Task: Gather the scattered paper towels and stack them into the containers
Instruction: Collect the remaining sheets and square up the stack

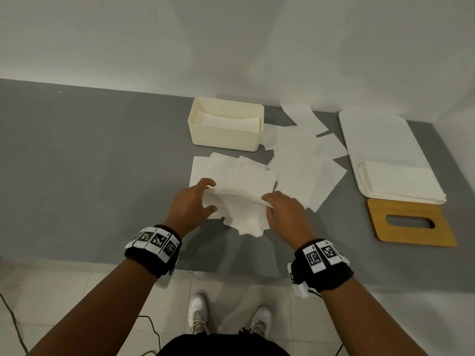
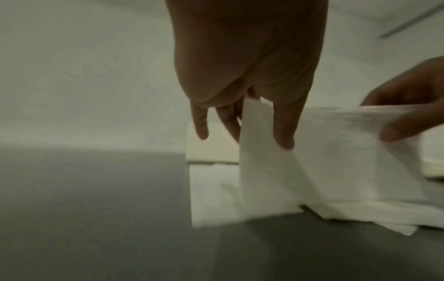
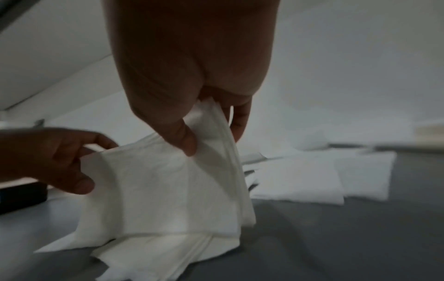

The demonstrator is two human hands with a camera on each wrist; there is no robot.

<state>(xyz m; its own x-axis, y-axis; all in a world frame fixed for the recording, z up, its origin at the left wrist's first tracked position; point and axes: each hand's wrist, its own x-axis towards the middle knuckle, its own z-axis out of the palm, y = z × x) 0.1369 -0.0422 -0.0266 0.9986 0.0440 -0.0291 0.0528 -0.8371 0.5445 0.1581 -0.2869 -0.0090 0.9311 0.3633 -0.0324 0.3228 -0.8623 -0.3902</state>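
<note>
Both forearms reach forward over the grey table point(image 1: 90, 163), palms down. My left hand point(image 1: 191, 201) pinches the left edge of a bundle of paper towels point(image 1: 239, 201), thumb on the near face, fingers behind. My right hand point(image 1: 282, 210) grips the bundle's right edge, thumb and fingers curled round the sheets. Bundle is lifted at the top, its lower edge on the table. Loose towels point(image 1: 303, 163) lie just right of it. The cream box point(image 1: 226, 140), behind, holds a few sheets; the white tray point(image 1: 359, 129), far right, holds a stack.
</note>
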